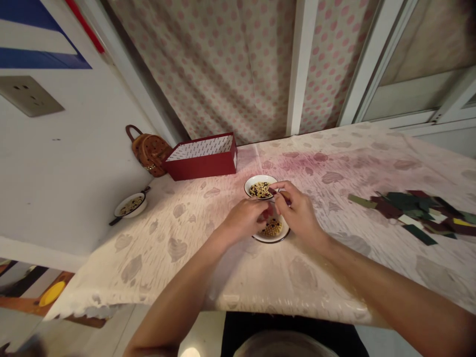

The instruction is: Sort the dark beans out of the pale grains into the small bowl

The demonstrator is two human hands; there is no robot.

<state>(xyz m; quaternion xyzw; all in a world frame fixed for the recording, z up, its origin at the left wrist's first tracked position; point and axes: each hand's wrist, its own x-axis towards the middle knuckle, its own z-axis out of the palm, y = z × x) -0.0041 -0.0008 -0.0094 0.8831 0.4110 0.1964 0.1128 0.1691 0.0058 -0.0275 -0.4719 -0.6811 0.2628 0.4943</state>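
Note:
Two white dark-rimmed bowls stand one behind the other. In the far bowl [246, 187] lie mixed yellow and black beans [260, 189]. The near bowl [270, 241] holds mostly yellow beans [273, 228] with some dark ones. My left hand [245, 216] is over the near bowl's left side, fingers curled downward; a reddish patch shows by its fingertips, too unclear to name. From the right, my right hand [297, 208] reaches between the bowls. Its thumb and index finger are closed around something small and dark reddish, partly hidden by the fingers.
A red open box [204, 167] and a brown mini backpack [150, 151] stand at the back left. Near the wall is a white handled bowl [139, 208] with mixed beans. Dark green, maroon and yellow strips [412, 210] lie on the patterned tablecloth [334, 287] at right.

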